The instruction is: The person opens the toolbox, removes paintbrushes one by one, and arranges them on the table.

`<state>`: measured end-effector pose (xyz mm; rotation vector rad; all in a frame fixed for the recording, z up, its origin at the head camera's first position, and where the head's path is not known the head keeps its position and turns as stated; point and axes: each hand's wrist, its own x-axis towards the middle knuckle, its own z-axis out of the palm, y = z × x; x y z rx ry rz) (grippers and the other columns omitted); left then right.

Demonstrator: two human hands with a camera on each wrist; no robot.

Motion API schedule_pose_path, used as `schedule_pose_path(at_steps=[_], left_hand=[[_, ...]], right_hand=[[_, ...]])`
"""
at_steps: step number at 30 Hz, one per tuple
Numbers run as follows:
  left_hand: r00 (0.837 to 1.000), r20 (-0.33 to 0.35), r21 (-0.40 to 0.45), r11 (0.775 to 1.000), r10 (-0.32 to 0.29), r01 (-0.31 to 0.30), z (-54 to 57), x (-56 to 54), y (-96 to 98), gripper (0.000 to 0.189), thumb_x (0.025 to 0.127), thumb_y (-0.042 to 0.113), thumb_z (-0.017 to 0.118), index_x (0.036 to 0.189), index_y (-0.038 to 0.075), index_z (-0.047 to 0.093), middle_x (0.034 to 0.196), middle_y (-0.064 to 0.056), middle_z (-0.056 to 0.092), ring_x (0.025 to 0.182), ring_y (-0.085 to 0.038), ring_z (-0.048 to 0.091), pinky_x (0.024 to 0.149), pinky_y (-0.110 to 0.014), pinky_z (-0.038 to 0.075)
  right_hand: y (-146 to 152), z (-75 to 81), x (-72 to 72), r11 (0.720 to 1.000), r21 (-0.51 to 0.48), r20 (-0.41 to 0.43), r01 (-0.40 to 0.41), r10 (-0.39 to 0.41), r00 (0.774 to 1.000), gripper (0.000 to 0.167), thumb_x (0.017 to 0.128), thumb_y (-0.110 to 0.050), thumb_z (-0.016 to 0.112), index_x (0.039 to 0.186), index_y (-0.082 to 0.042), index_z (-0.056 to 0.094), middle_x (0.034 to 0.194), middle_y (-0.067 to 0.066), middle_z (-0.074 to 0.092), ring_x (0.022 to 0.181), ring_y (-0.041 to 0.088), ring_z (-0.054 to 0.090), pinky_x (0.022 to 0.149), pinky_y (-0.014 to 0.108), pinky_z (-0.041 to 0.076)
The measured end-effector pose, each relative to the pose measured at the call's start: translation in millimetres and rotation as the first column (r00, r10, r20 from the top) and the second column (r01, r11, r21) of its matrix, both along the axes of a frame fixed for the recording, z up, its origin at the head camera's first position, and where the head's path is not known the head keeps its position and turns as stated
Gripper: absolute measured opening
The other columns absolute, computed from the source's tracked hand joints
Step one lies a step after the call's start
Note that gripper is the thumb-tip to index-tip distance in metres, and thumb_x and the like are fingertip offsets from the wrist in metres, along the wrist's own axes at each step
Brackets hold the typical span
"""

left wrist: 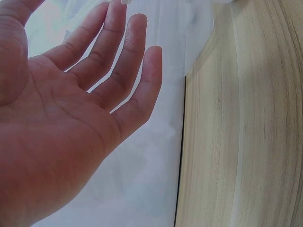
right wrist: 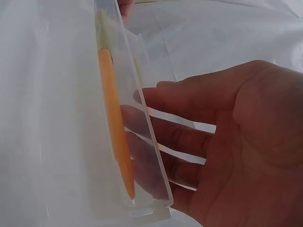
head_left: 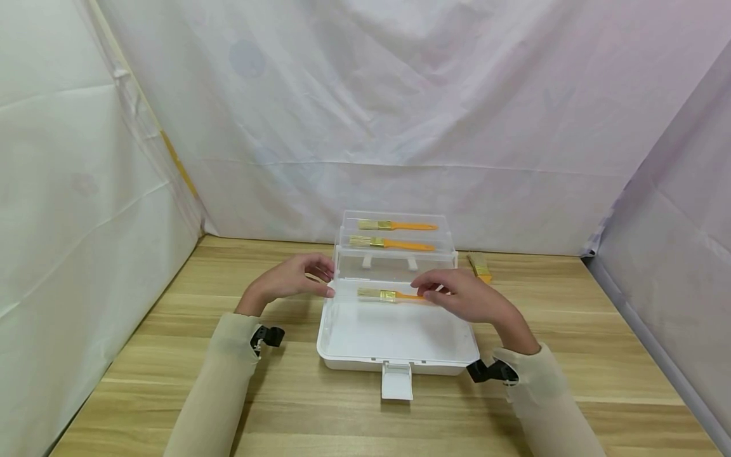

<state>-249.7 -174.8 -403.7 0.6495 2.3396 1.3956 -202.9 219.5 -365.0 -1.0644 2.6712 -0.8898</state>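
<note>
A white toolbox (head_left: 400, 336) stands open in the head view, with clear trays (head_left: 394, 273) stepped up at its back. A paintbrush (head_left: 379, 295) with an orange handle lies in the lowest tray. Two more paintbrushes, a middle one (head_left: 368, 242) and a rear one (head_left: 374, 225), lie higher up. My left hand (head_left: 294, 277) is at the tray's left end, fingers loosely bent, palm bare in the left wrist view. Near the handle end of the lowest brush is my right hand (head_left: 465, 295). Its fingers (right wrist: 182, 135) show partly through the clear tray wall, loosely bent; contact is unclear.
Behind my right hand, another brush (head_left: 480, 266) lies on the wooden table (head_left: 571, 330). The toolbox latch (head_left: 396, 382) hangs down at the front. White cloth (head_left: 400, 114) encloses the table at the back and both sides.
</note>
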Motion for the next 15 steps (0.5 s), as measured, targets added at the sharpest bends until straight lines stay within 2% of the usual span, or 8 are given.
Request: schedule_pose_path(at_steps=[9,15], left_hand=[[1.0,-0.003,-0.004,1.0,-0.002,0.002,0.2,0.1,0.1,0.049,0.092,0.021,0.093,0.131,0.005,0.069,0.127,-0.011,0.071,0.123,-0.031,0.068,0.109,-0.049,0.054],[1.0,-0.001,-0.001,1.0,-0.005,0.005,-1.2,0.2,-0.4,0.049,0.092,0.022,0.093,0.131,0.005,0.068,0.127,-0.011,0.071,0.124,-0.031,0.068,0.109,-0.05,0.054]], right_hand=[[1.1,-1.8,0.8,1.0,-0.018,-0.003,0.0,0.0,1.0,0.026,0.105,-0.002,0.073,0.131,-0.002,0.073,0.113,0.001,0.073,0.103,0.021,0.069,0.088,0.035,0.06],[1.3,-0.6,0.7,1.0,-0.015,0.005,-0.005,0.005,1.0,0.03,0.102,0.001,0.075,0.132,-0.001,0.072,0.121,0.007,0.073,0.104,0.022,0.071,0.088,0.037,0.061]])
